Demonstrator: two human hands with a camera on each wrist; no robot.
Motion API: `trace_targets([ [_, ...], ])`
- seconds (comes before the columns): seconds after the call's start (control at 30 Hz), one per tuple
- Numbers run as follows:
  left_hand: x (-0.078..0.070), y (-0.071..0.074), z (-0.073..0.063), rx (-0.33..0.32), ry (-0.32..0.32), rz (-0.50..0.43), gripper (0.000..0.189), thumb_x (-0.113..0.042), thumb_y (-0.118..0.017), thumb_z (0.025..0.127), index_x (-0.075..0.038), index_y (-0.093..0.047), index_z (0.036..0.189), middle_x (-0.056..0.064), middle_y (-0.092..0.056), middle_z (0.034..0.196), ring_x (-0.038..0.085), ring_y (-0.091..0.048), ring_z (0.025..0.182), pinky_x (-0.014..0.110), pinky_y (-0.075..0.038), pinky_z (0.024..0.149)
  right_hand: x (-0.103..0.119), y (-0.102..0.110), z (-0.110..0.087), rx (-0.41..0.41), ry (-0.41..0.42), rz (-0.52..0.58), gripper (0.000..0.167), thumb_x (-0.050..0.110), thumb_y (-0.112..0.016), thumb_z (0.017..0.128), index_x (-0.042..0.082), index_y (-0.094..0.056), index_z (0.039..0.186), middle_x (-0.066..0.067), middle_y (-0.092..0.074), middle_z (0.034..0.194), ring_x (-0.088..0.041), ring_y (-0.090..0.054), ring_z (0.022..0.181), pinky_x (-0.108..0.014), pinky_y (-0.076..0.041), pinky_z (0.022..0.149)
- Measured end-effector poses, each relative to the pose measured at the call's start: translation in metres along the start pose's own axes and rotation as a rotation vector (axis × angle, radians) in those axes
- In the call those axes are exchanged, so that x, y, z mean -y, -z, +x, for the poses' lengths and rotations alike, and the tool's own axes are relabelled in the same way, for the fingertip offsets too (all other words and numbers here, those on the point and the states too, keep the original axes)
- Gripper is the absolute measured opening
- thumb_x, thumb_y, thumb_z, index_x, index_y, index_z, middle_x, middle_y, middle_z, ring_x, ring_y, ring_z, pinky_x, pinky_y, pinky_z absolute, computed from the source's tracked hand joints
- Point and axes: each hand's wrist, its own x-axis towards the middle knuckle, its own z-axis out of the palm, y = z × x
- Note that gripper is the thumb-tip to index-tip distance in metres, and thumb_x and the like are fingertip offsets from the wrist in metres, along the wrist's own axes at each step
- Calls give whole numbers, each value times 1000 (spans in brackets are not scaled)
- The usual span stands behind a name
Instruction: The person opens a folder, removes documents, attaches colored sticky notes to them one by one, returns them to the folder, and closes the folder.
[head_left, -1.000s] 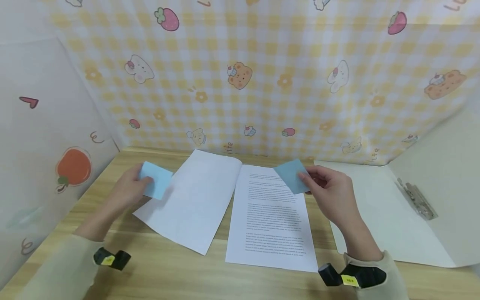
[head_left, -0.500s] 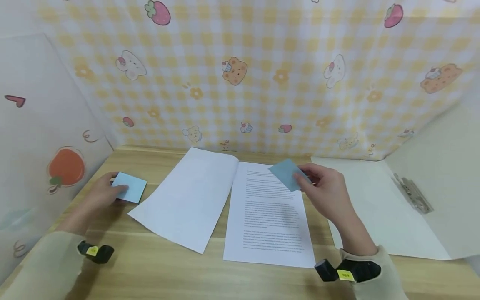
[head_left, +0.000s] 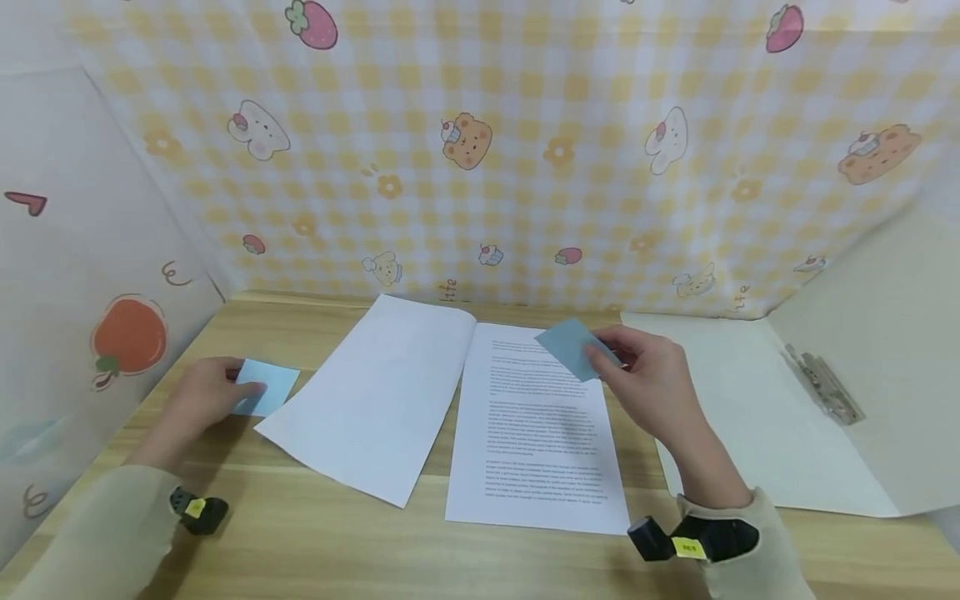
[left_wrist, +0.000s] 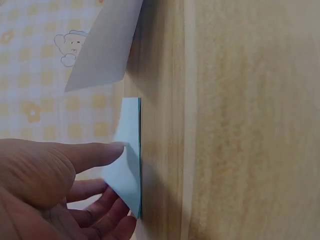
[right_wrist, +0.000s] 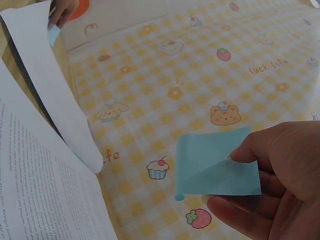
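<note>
My left hand pinches a pad of light blue sticky notes between thumb and fingers, low over the table at the left of the papers. In the left wrist view the pad stands edge-on, several sheets thick, close to the wood. My right hand holds a single blue sticky note by one side, thumb on its face, raised over the upper part of the printed page. One edge of that note curls over in the right wrist view. Beside the printed page lies a turned-over blank sheet, its left edge near the pad.
An opened pale folder with a metal clip lies at the right, its cover leaning up. A yellow checked cloth hangs behind the wooden table. A white printed sheet covers the left wall.
My left hand has moved left and down with the pad, away from the blank sheet toward the table. The right hand keeps its note in almost the same spot.
</note>
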Motion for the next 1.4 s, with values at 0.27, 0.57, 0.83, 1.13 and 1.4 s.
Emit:
trace_targets([
  [0.27,-7,5,-3,30,6,36,60,-18,-63,97,22,-43,137,43,-45,138,53,-52,117,66,-45,102,1,1,0,0,10,3,20,11,-68,95,4,-74,113,-14,-77,99,-19,-67,74,-17,-54,62],
  [0.57,-14,11,0,-9,-28,44,75,-26,-59,99,24,-26,145,48,-45,133,58,-52,115,69,-46,96,3,-1,-3,-18,32,15,19,10,-69,95,3,-75,111,-14,-77,99,-20,-70,76,-14,-54,64],
  [0.83,-98,14,-41,-161,-273,12,42,-27,-51,104,4,-60,130,29,-69,116,41,-68,97,48,-55,73,6,-4,-5,-46,100,12,18,6,-71,93,3,-76,109,-14,-78,100,-22,-73,82,-26,-61,69],
  [1.13,-205,-27,-84,-39,-446,-292,26,-28,-59,103,-9,-73,112,5,-74,89,15,-66,68,29,-51,60,8,-11,-6,-39,133,30,15,4,-71,91,4,-79,104,-13,-79,97,-20,-74,80,-14,-56,67],
  [1.4,-250,-65,-70,156,-369,-611,30,-31,-57,104,-7,-75,107,8,-76,89,14,-68,67,28,-55,60,7,-22,-8,-39,241,-22,18,1,-76,87,6,-81,103,-10,-80,103,-23,-77,88,-32,-63,71],
])
